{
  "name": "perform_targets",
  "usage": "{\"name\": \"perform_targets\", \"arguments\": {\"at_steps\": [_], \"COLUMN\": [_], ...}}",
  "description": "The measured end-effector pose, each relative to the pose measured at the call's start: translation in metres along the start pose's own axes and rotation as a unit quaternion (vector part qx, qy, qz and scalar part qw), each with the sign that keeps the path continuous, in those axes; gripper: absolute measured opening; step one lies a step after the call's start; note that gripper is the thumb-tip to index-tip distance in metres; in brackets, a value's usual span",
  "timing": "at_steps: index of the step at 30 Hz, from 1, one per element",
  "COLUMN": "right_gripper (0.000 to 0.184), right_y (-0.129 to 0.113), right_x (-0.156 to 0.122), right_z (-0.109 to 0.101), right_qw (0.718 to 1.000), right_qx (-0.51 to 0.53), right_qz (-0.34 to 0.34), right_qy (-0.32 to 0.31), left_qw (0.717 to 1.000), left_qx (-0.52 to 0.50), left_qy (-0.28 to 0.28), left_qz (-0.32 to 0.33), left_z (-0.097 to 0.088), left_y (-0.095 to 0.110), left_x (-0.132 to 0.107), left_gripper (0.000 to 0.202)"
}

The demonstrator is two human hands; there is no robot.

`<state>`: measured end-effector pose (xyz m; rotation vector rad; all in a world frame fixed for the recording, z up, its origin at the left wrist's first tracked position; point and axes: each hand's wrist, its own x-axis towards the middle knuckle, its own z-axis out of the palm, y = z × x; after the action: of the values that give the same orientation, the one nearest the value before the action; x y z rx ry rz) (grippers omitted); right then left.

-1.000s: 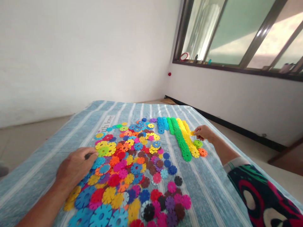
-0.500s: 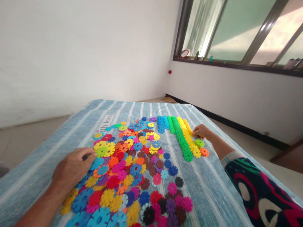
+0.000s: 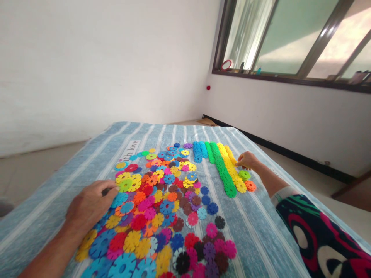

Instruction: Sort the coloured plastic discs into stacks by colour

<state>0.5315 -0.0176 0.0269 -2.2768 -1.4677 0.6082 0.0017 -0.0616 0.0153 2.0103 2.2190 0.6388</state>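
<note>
My right hand [image 3: 248, 160] is at the lower end of the short row of yellow snowflake discs [image 3: 230, 153], fingers pinched on a yellow disc there; the fingertips partly hide it. Below it lie a lime-green disc [image 3: 245, 175] and an orange disc [image 3: 251, 186]. To its left run a long yellow row [image 3: 232, 170], a long green row [image 3: 223, 173], a short green row [image 3: 209, 152] and blue rows [image 3: 198, 152], all of overlapping discs. My left hand [image 3: 92, 200] rests closed at the left edge of the mixed disc pile [image 3: 150, 200], something dark showing between thumb and fingers.
A blue-and-white striped cloth [image 3: 162, 133] covers the table. Loose blue discs [image 3: 206, 199] and a black disc [image 3: 220, 222] lie right of the pile. White walls [image 3: 101, 58] stand beyond, with a window [image 3: 290, 42] at the upper right and small items on its sill.
Almost nothing differs. The right hand stays by the end of the short yellow row, and the left hand keeps its place beside the pile. The view shifts very slightly.
</note>
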Motion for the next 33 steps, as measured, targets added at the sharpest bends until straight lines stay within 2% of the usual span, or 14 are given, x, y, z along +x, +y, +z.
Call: {"name": "perform_targets", "arguments": {"at_steps": [11,18,22,25,28,33], "right_gripper": [0.018,0.013,0.008,0.007,0.013,0.019], "right_y": [0.000,-0.002,-0.007,-0.017,-0.034,-0.068], "right_x": [-0.002,-0.003,-0.010,-0.025,-0.054,-0.123], "right_z": [0.003,0.003,-0.005,-0.010,-0.006,0.029], "right_qw": [1.000,0.999,0.998,0.996,0.991,0.975], "right_qx": [-0.010,-0.033,-0.057,-0.072,-0.075,-0.027], "right_qz": [0.005,0.001,-0.014,-0.045,-0.096,-0.219], "right_qy": [-0.029,-0.023,0.001,0.031,0.046,0.013], "left_qw": [1.000,1.000,1.000,1.000,1.000,1.000], "left_qx": [-0.003,-0.001,-0.003,-0.008,-0.004,-0.008], "left_qy": [0.004,0.000,-0.001,0.010,0.011,0.009], "left_qz": [0.007,0.006,0.008,0.016,0.016,0.021], "left_z": [0.001,0.000,0.002,0.005,0.007,0.005], "left_y": [-0.001,-0.001,-0.002,-0.006,-0.008,-0.003], "left_x": [0.000,0.000,0.002,0.003,0.002,-0.004], "left_gripper": [0.038,0.040,0.039,0.036,0.035,0.034]}}
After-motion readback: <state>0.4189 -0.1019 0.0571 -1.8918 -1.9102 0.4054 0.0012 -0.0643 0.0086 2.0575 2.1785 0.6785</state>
